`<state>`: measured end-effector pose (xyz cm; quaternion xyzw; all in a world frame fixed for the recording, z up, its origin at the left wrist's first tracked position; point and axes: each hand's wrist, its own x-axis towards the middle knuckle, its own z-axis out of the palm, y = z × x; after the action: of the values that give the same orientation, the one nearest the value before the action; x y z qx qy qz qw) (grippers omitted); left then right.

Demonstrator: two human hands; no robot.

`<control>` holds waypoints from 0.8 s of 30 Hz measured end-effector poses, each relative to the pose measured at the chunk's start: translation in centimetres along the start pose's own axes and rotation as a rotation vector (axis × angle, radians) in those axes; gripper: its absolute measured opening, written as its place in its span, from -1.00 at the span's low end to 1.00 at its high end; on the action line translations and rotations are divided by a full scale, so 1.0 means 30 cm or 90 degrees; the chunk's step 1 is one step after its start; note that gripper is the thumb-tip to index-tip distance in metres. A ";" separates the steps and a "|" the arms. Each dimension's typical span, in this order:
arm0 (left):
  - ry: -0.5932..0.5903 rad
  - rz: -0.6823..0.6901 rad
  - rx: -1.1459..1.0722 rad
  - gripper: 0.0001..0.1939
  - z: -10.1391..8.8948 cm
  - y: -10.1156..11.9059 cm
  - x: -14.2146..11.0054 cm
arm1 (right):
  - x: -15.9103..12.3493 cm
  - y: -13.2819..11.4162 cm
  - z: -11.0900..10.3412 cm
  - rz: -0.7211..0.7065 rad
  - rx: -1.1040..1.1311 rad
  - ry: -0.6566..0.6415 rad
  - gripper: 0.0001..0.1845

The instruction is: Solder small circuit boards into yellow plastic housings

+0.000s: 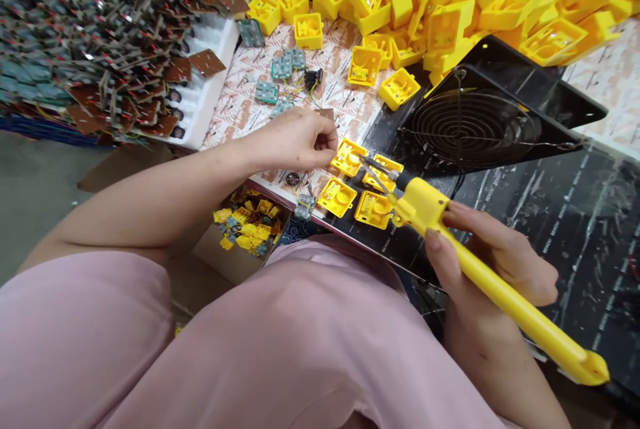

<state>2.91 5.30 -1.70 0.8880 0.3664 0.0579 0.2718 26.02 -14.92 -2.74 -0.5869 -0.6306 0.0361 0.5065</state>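
My right hand [493,255] grips a yellow soldering iron [495,275], its thumb and fingers around the handle. The iron's metal tip reaches into a small yellow plastic case [349,157] with metal contacts inside. At that case's left edge, my left hand [300,139] is closed in a pinch; what its fingertips hold is too small to make out. Several like cases lie close by on the black mat, among them a front left case [337,197] and a front right case [373,209] with speaker holes. A small round speaker [293,179] lies below my left hand.
A black fan [467,119] with a wire guard stands behind the iron. Yellow cases [445,22] are heaped at the back. Wired circuit boards [120,35] fill a white foam tray [213,82] at left. Below the table edge, a cardboard box [223,259] holds yellow parts.
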 end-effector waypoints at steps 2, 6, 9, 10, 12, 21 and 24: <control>-0.006 -0.038 0.022 -0.88 -0.009 0.022 -0.009 | 0.013 -0.012 0.007 -0.058 0.008 -0.040 -0.54; -0.026 -0.097 0.024 -0.80 -0.027 0.046 -0.019 | 0.042 -0.039 0.015 -0.118 -0.013 -0.112 -0.65; -0.020 -0.092 0.028 -0.78 -0.022 0.043 -0.016 | 0.056 -0.050 0.019 -0.149 -0.040 -0.148 -0.71; -0.020 -0.087 0.029 -0.79 -0.018 0.042 -0.015 | 0.059 -0.052 0.020 -0.159 -0.048 -0.152 -0.73; -0.023 -0.084 0.035 -0.81 -0.012 0.043 -0.010 | 0.062 -0.054 0.019 -0.160 -0.057 -0.182 -0.78; -0.014 -0.060 0.051 -0.82 -0.004 0.046 -0.005 | 0.093 -0.062 0.000 -0.194 -0.031 -0.184 -0.70; -0.007 -0.039 0.062 -0.85 0.004 0.036 -0.004 | 0.102 -0.060 0.003 -0.195 -0.041 -0.186 -0.72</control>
<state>3.54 4.53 -1.22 0.8889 0.3943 0.0268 0.2317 25.31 -13.07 0.19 -0.4887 -0.7799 0.0235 0.3903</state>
